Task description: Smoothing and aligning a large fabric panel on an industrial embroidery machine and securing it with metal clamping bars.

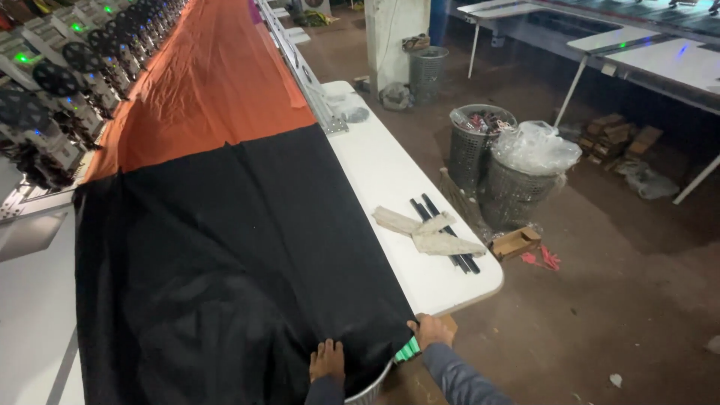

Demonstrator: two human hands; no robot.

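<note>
A wide black cloth (225, 255) lies spread over a long white table (382, 172), joined farther away to an orange cloth (210, 82). My left hand (327, 360) rests flat on the near edge of the black cloth, fingers pressed down on it. My right hand (430, 330) grips the cloth's near right corner at the table's end. A green object (409, 349) shows just under that corner. Both sleeves are grey-blue.
A row of embroidery machine heads (60, 82) runs along the left. Black rods (444, 229) and pale rags (427, 234) lie on the table's right side. Two mesh bins (495, 161), a small cardboard box (516, 241) and white tables (652, 52) stand on the brown floor.
</note>
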